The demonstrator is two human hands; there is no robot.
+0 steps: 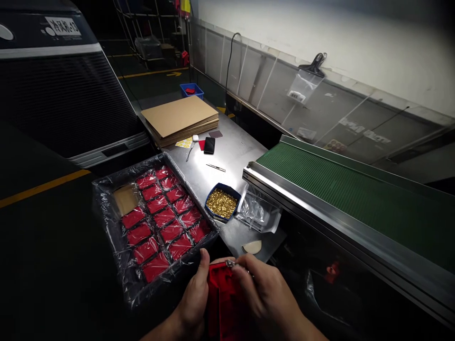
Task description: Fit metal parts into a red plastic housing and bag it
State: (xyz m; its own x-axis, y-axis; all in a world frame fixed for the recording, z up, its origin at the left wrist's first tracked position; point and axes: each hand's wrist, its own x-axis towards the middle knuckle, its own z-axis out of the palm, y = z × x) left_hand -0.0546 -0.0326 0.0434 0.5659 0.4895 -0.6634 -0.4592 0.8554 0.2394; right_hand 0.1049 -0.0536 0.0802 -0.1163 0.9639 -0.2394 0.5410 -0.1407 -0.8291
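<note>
My left hand (197, 289) grips the left side of a red piece (215, 303) with raised edges and a hollow inside, its thumb pointing up along the side. My right hand (265, 284) is closed at the top right of that piece, fingers pinching a small shiny metal part (230, 263) at its upper edge. The lower end of the red piece runs out of the picture. Just beyond my hands stands a dark blue tray (207, 199) filled with small gold-coloured metal parts (223, 203).
At left, a plastic-lined crate (106, 208) holds rows of wrapped red items (165, 217). A stack of cardboard sheets (181, 116), a phone (209, 145) and a craft knife (215, 167) lie on the metal table (234, 147). A green conveyor belt (341, 194) runs along the right.
</note>
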